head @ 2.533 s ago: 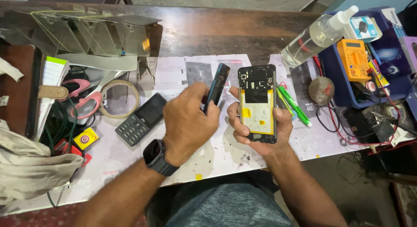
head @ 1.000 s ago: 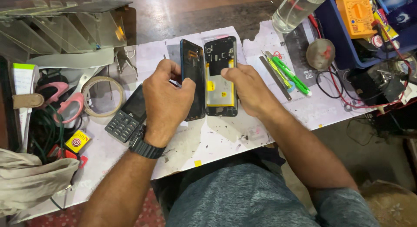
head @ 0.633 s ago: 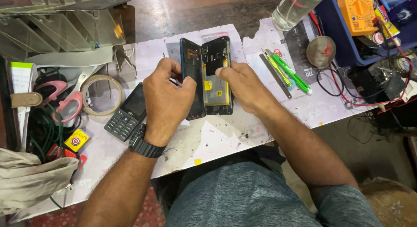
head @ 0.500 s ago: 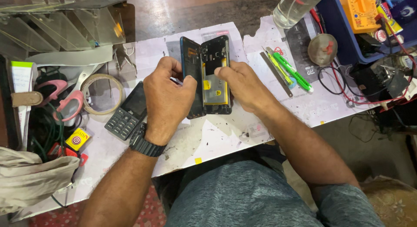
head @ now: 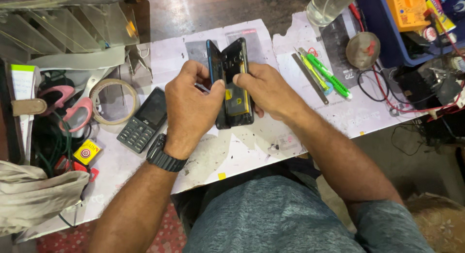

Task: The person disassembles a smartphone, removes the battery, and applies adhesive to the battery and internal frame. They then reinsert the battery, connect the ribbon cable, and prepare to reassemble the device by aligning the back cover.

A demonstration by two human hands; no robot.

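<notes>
Two hands hold one opened smartphone [head: 236, 88] above the bench [head: 271, 137]. Left hand [head: 191, 107] grip pinches the back cover [head: 211, 64]; right hand [head: 266, 91] pinches the body. Risk: forcing the halves apart could crack the cover or tear internals.

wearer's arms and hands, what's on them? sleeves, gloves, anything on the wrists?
Both arms are bare to past the elbow, with no sleeves in view and no gloves. The left hand has a black wristwatch with a dark band on its wrist. The right hand and its wrist carry nothing that shows, no rings visible.
</notes>
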